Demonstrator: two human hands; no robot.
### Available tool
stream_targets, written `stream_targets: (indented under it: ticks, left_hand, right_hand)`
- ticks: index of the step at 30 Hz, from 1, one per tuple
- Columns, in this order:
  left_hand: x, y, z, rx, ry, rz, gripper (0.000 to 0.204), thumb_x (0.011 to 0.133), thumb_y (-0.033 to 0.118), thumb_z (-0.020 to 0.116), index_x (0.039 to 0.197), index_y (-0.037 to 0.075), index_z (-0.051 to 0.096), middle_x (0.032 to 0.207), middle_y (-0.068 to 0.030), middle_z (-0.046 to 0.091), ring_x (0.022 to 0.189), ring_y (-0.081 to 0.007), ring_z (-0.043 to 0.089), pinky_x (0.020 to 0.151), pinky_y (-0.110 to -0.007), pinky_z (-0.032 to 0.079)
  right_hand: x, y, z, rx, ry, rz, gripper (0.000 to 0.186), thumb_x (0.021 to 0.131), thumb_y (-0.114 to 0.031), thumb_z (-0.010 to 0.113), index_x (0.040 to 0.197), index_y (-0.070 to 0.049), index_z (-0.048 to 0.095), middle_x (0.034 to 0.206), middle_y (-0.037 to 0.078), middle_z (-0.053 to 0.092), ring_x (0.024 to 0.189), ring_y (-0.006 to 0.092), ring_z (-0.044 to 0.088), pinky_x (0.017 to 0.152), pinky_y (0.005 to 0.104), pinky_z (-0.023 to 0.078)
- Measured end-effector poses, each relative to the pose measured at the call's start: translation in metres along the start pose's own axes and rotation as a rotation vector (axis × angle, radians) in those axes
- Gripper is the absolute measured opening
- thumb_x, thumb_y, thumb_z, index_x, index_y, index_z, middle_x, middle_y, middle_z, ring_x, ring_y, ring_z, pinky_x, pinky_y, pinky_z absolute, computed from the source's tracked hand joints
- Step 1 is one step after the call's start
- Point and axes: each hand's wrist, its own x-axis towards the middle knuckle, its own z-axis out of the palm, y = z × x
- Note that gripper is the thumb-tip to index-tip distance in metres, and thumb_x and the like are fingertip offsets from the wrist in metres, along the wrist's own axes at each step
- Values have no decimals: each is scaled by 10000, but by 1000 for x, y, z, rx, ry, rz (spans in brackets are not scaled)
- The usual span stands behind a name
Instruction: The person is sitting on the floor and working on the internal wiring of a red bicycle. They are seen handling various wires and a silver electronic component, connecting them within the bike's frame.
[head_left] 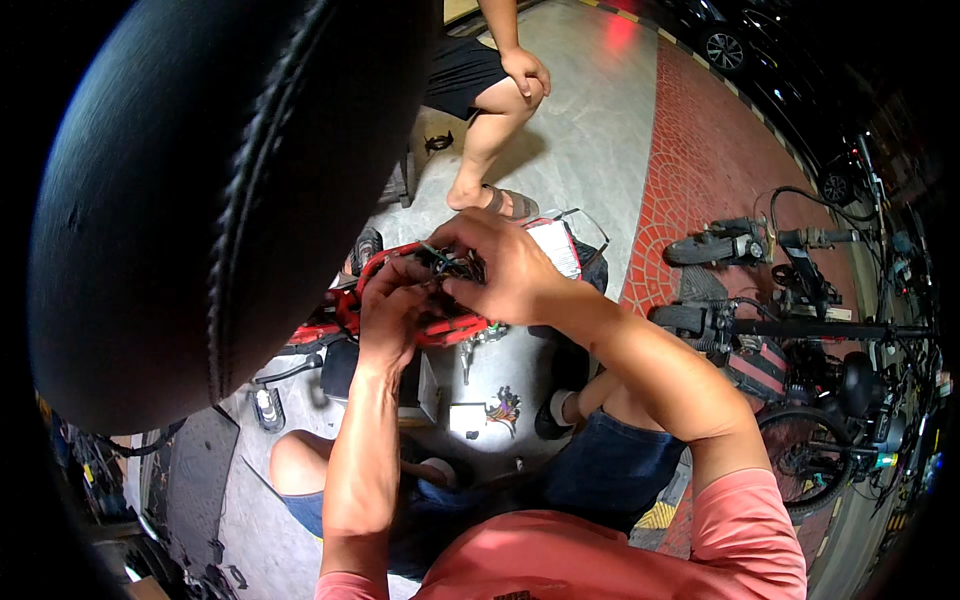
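Observation:
My left hand (pixel 388 308) and my right hand (pixel 502 262) meet in front of me, both with bent, closed fingers. Between them is a bundle of thin dark and green wires (pixel 460 267), pinched by the fingers of each hand. A red frame or body part (pixel 452 333) of a vehicle lies around and beneath the wires. Which single wire each fingertip grips is too small to tell. The large black stitched seat (pixel 150 220) rises close on the left.
Below my hands, a white box (pixel 467 420) and a cluster of coloured wires (pixel 504 408) lie on the grey floor. A foot pedal (pixel 268 408) is at lower left. Another person's leg (pixel 487 140) stands beyond. Scooters and a bicycle wheel (pixel 800 460) line the right side.

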Motion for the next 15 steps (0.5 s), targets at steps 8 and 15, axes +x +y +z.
stream_targets:
  ticks: [8, 15]
  left_hand:
    - [-3, -9, -22, 19, -63, 50, 113, 913, -10, 596, 1025, 6, 612, 1071, -102, 690, 928, -182, 677, 848, -301, 550]
    - [-9, -4, -2, 217, -116, 78, 157, 972, -88, 602, 1093, 9, 626, 1014, -53, 706, 885, -105, 676, 827, -258, 572]
  right_hand:
    - [-6, 0, 29, -98, 98, -137, 390, 740, -82, 814, 1097, -50, 661, 999, 139, 674, 929, 382, 685, 802, 462, 570]
    - [-1, -4, 12, 2, -144, 94, 273, 793, -5, 761, 1054, -14, 683, 921, 167, 723, 877, 349, 725, 798, 429, 571]
